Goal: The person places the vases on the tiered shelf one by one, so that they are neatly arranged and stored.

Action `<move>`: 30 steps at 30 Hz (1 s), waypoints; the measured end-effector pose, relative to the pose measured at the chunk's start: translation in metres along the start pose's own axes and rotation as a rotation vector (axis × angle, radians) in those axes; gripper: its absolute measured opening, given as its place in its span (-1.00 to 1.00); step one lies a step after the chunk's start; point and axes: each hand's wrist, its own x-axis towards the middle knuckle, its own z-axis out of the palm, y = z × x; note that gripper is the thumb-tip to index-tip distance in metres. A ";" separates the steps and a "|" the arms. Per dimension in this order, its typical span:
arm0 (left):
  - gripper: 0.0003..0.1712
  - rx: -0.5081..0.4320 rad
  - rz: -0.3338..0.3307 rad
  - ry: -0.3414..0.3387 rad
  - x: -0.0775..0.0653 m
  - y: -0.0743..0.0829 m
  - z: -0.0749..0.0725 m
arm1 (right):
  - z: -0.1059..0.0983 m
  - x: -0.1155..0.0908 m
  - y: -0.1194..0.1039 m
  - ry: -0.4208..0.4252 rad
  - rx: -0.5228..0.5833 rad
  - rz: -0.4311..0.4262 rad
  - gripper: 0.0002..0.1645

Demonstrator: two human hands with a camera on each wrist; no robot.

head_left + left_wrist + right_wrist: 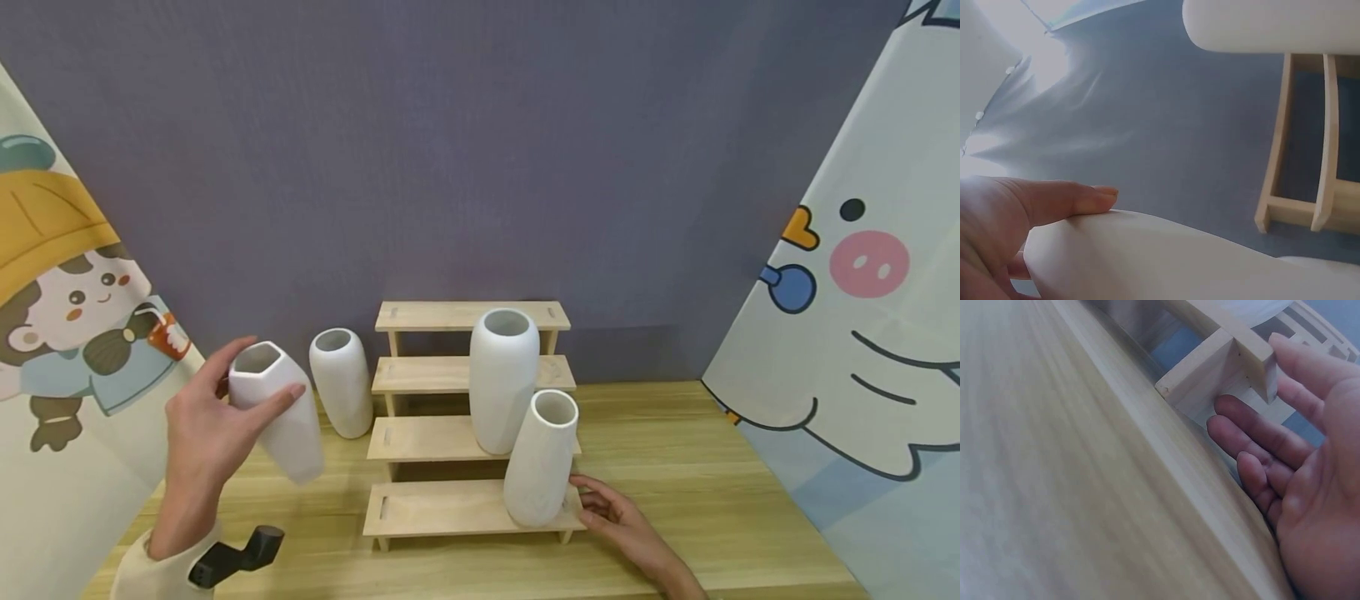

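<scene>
My left hand (213, 417) holds a white vase (288, 425) with a five-sided mouth, its thumb and fingers at the neck. The vase leans above the table's left side. Behind it stands a white round-mouthed vase (342, 387). A wooden tiered stand (435, 507) bears a tall white vase (495, 392) and, on its lowest step, a narrower tapered vase (538, 467). At the right end of that step my right hand (618, 525) touches the board with thumb and index finger. Its other fingers (1266, 434) are loosely bent below and hold nothing.
The wood-grain tabletop (660, 450) runs to a dark grey back wall (480, 150). Cartoon-printed panels flank both sides, a child in a yellow hat (56, 217) on the left and a white figure (892, 350) on the right. A black wrist mount (236, 560) sits on the left sleeve.
</scene>
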 end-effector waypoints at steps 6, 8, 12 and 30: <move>-0.12 -0.012 0.045 -0.021 0.001 0.010 -0.002 | 0.000 0.000 0.001 -0.005 0.004 -0.005 -0.42; -0.12 -0.015 0.064 -0.029 0.001 0.013 -0.003 | 0.000 0.000 0.002 -0.006 0.005 -0.007 -0.43; -0.13 -0.029 0.094 -0.049 0.003 0.019 -0.004 | 0.000 0.000 0.002 -0.003 0.005 -0.010 -0.43; -0.20 -0.007 0.186 -0.074 0.018 0.043 -0.003 | 0.001 -0.001 0.000 0.010 -0.008 0.007 -0.42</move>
